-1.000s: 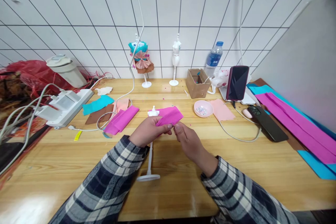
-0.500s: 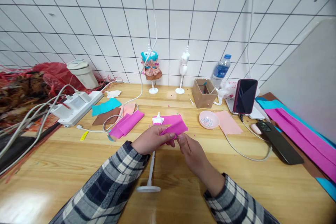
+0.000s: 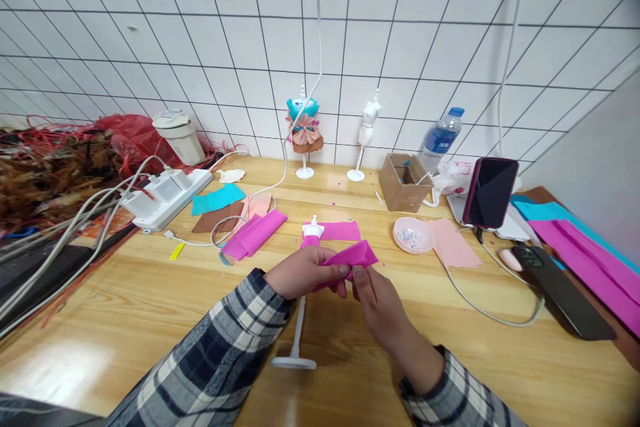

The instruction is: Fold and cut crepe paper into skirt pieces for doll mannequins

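Note:
My left hand point(image 3: 313, 271) is closed on a folded piece of magenta crepe paper point(image 3: 356, 254), thumb on top. The fingers of my right hand point(image 3: 377, 297) pinch the lower right edge of the same paper. Beneath my left hand is a small white dress form point(image 3: 298, 330) with magenta paper around its bust; its round base points toward me. Whether my left hand also grips the form is hidden. Just behind the paper, a flat magenta strip point(image 3: 341, 231) lies on the table.
Magenta, turquoise point(image 3: 219, 199) and brown paper pieces lie left, near a power strip point(image 3: 173, 203) and white cable. Two dress forms stand by the wall, one dressed point(image 3: 305, 133), one bare point(image 3: 369, 127). To the right are a cardboard box point(image 3: 403, 190), pink bead bowl point(image 3: 414, 243) and phones point(image 3: 490, 193).
My view has turned a little to the left. The magenta paper between my hands is folded over more, and its free corner points up and right.

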Motion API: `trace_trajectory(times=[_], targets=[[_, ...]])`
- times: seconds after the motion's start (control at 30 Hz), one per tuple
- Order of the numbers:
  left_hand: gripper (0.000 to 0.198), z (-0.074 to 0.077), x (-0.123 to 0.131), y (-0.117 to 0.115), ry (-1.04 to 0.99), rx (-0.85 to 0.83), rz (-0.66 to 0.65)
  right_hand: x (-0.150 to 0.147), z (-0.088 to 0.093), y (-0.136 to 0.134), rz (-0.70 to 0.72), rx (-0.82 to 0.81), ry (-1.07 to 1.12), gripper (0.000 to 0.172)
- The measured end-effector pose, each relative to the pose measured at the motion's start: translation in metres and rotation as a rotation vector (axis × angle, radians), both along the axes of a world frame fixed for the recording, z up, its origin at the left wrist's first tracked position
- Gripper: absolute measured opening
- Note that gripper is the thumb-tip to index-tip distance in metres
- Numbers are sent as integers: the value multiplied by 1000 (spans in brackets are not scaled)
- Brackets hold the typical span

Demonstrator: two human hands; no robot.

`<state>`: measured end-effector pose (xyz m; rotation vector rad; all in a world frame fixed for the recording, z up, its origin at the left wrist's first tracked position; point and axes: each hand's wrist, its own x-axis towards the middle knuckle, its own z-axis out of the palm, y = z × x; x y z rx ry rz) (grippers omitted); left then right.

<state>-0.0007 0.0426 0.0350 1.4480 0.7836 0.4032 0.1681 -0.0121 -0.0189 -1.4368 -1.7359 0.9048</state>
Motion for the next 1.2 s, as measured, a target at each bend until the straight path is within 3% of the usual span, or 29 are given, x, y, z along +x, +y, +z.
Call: trace_trajectory(times=[0.23, 0.5, 0.77, 1.2], targets=[[41, 1, 0, -2, 23, 14, 8, 2, 1, 3, -40, 2, -57, 49], [37, 5, -1, -5, -16, 162, 168, 4, 7, 3, -44, 34, -61, 47], [33, 3, 0, -6, -17, 78, 86, 4, 14, 0, -13, 81, -27, 49], [33, -8, 10, -9, -37, 13, 79, 3, 13, 1, -78, 92, -75, 43]])
